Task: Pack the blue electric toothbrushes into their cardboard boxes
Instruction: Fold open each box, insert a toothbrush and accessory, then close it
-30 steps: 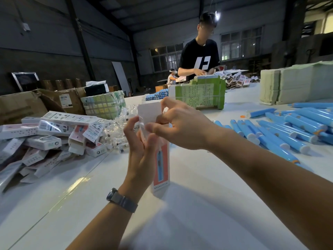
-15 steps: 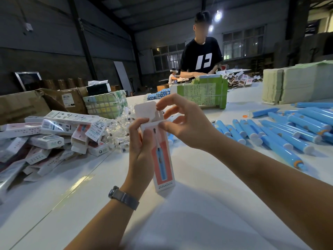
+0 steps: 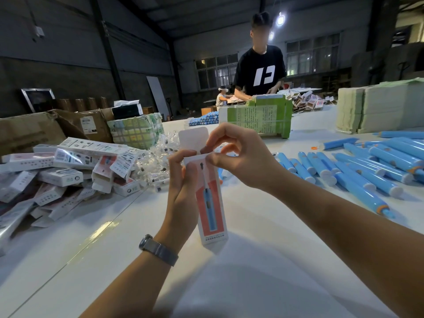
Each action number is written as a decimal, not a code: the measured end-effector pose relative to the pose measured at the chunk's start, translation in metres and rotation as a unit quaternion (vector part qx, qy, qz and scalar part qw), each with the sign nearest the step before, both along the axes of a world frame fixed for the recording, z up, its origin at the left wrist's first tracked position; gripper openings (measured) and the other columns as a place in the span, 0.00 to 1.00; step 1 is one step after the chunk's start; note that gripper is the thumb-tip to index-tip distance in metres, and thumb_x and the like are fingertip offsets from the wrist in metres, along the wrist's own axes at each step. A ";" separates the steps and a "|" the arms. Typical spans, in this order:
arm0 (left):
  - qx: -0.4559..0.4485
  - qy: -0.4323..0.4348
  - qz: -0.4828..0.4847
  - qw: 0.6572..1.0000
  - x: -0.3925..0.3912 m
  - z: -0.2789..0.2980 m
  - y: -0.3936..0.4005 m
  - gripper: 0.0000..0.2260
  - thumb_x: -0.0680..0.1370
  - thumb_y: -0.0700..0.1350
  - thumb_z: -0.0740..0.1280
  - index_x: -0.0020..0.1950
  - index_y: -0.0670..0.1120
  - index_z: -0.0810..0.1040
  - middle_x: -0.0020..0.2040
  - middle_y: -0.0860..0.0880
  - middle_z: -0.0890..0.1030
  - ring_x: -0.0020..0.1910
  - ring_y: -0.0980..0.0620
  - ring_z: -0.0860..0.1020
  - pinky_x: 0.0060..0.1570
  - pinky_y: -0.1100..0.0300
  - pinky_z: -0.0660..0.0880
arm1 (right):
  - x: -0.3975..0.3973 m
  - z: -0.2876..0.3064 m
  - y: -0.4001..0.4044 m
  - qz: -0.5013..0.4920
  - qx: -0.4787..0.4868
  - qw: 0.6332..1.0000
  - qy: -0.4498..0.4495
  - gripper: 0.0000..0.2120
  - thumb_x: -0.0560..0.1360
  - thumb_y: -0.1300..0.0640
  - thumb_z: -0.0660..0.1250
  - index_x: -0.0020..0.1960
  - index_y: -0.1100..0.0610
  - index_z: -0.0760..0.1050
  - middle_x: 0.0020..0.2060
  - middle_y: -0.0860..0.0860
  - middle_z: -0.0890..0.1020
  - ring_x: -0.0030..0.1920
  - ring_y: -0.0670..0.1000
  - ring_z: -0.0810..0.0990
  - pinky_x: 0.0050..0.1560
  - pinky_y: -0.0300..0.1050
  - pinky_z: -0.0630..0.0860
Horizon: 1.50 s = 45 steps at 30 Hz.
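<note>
My left hand (image 3: 182, 187) grips a tall white and red toothbrush box (image 3: 212, 210) upright over the white table, thumb on its front near the top. The box's top flap (image 3: 193, 138) stands open. My right hand (image 3: 238, 157) pinches the box's top edge with thumb and forefinger. Several blue electric toothbrushes (image 3: 358, 177) lie loose on the table to the right. I cannot see inside the box.
A heap of toothbrush boxes (image 3: 68, 171) and small clear bags (image 3: 158, 161) lies at left, brown cartons (image 3: 29, 131) behind. A green box (image 3: 257, 117) and pale stacked sheets (image 3: 380, 109) stand at the back. A person in a black shirt (image 3: 260, 72) works across the table.
The box has tilted so its printed front faces me, and its top flap has come into full view. My right hand has moved from covering the box top to pinching its upper edge.
</note>
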<state>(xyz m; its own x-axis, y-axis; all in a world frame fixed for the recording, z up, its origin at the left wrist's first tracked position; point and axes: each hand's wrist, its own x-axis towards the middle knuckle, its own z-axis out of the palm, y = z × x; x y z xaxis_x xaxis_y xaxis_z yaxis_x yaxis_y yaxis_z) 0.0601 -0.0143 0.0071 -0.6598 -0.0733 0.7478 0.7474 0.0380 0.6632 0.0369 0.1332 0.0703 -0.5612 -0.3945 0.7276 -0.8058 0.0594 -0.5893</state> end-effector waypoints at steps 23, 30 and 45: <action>0.021 -0.022 -0.069 0.997 0.001 0.003 0.001 0.08 0.84 0.48 0.52 0.63 0.53 0.62 0.55 0.59 0.80 0.50 0.53 0.81 0.44 0.56 0.81 | -0.011 -0.002 0.002 0.038 -0.072 0.996 -0.037 0.32 0.68 0.57 0.75 0.69 0.48 0.67 0.52 0.49 0.81 0.44 0.47 0.82 0.49 0.47 0.82; 0.048 -0.040 -0.047 0.997 0.002 0.002 0.003 0.14 0.80 0.52 0.55 0.65 0.56 0.58 0.55 0.39 0.77 0.46 0.49 0.81 0.46 0.53 0.81 | -0.015 -0.003 0.002 0.028 -0.057 0.998 -0.017 0.17 0.69 0.58 0.77 0.52 0.46 0.76 0.41 0.40 0.83 0.43 0.44 0.82 0.47 0.38 0.77; 0.046 -0.020 -0.038 0.998 -0.002 0.000 0.000 0.07 0.81 0.48 0.56 0.56 0.55 0.59 0.44 0.55 0.80 0.41 0.54 0.80 0.42 0.59 0.79 | -0.014 -0.001 0.004 0.046 0.016 0.999 -0.008 0.09 0.71 0.62 0.75 0.47 0.51 0.80 0.44 0.49 0.83 0.50 0.54 0.82 0.52 0.57 0.80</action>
<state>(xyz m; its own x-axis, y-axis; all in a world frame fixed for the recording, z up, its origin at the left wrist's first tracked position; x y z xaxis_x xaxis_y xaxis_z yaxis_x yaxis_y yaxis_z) 0.0580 -0.0142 0.0074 -0.6955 -0.0888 0.7131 0.7186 -0.0811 0.6907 0.0231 0.1368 0.0688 -0.5338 -0.4670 0.7050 -0.7987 0.0047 -0.6017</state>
